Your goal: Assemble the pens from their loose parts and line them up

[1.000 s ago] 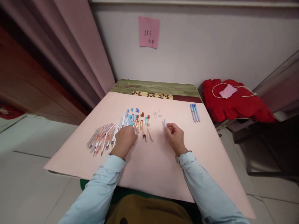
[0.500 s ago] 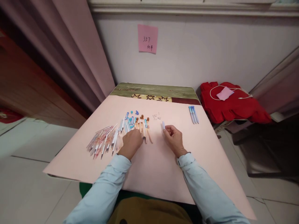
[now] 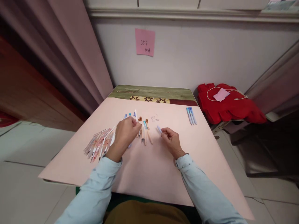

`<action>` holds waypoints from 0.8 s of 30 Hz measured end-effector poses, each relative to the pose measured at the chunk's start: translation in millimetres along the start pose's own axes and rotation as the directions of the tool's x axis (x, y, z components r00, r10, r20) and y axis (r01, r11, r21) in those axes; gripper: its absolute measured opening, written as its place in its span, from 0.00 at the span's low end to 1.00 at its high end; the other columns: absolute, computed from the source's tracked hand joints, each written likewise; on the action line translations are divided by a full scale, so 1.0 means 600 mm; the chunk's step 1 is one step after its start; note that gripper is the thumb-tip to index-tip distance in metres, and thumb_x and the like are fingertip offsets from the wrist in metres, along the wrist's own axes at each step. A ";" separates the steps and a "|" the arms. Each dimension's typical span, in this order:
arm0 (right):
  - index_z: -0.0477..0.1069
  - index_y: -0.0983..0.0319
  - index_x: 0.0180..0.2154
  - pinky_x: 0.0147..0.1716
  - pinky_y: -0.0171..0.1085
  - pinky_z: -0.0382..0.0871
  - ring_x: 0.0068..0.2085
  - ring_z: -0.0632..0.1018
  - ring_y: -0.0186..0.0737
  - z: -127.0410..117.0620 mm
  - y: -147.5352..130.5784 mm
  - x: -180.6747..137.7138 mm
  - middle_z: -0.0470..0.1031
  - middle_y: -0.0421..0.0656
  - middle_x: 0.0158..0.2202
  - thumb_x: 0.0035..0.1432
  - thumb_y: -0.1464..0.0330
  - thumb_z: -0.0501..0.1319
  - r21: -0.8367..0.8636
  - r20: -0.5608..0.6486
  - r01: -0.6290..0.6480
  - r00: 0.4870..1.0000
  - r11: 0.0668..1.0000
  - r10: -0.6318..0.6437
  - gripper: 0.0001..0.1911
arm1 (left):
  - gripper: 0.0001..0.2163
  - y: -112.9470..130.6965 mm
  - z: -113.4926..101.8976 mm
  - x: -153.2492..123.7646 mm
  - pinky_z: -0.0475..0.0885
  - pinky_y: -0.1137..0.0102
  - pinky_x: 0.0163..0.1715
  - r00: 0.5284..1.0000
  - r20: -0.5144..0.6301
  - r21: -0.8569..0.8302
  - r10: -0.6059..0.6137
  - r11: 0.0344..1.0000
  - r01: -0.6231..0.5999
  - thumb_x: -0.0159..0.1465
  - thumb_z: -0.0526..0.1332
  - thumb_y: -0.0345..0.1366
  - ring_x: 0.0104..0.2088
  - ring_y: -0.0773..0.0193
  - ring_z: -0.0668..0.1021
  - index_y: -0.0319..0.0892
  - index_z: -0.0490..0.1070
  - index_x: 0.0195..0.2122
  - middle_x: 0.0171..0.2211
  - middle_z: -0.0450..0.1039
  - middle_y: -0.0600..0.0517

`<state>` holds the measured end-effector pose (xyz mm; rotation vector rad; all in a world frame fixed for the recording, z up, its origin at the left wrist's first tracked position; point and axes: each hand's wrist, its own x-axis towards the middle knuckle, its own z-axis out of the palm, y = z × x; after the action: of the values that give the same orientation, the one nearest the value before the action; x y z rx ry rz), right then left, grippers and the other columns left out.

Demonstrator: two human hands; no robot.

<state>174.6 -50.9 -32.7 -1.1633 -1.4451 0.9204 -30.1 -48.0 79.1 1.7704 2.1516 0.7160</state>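
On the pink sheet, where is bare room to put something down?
Bare: the pink sheet between the sleeves, and the patch between the right hand, holding a pale blue piece, and the three blue pens. Crowded: around the left hand, holding a white barrel, among pen parts and refills.

There are three blue pens (image 3: 191,115) in a row, one pink note (image 3: 144,42) on the wall (image 3: 198,53), one red cloth (image 3: 230,105) with one pink paper (image 3: 221,94) and one white cord (image 3: 207,92). The left hand (image 3: 125,133) holds one white pen (image 3: 135,114), the right hand (image 3: 171,141) one small blue tube (image 3: 159,129). The pen pile (image 3: 99,145) has too many to count
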 end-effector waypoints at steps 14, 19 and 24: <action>0.75 0.62 0.36 0.25 0.32 0.63 0.26 0.70 0.34 -0.001 -0.010 -0.001 0.74 0.40 0.27 0.54 0.65 0.60 0.046 0.066 0.039 0.997 0.998 -0.042 0.09 | 0.09 0.024 0.132 0.019 0.64 0.75 0.20 0.997 0.031 -0.832 0.069 0.555 -0.012 0.61 0.60 0.41 0.18 0.71 0.70 0.41 0.64 0.31 0.20 0.71 0.56; 0.76 0.62 0.36 0.26 0.32 0.65 0.26 0.71 0.35 0.000 -0.009 0.000 0.75 0.40 0.27 0.54 0.65 0.60 0.032 0.054 0.047 0.997 0.998 -0.048 0.09 | 0.08 0.024 0.127 0.022 0.66 0.75 0.21 0.998 -0.022 -0.830 0.056 0.556 -0.050 0.61 0.60 0.40 0.18 0.70 0.71 0.42 0.64 0.32 0.20 0.71 0.56; 0.75 0.62 0.36 0.26 0.32 0.66 0.27 0.72 0.35 0.000 -0.007 0.000 0.75 0.40 0.28 0.55 0.65 0.61 0.062 0.062 0.035 0.997 0.997 -0.039 0.09 | 0.08 0.032 0.123 0.015 0.66 0.75 0.21 0.996 0.012 -0.816 0.093 0.576 -0.045 0.61 0.59 0.39 0.18 0.70 0.71 0.42 0.64 0.31 0.20 0.72 0.55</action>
<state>174.0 -51.7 -28.9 -1.0676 -1.4747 0.9759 20.6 -21.6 27.7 1.3014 1.3051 1.3814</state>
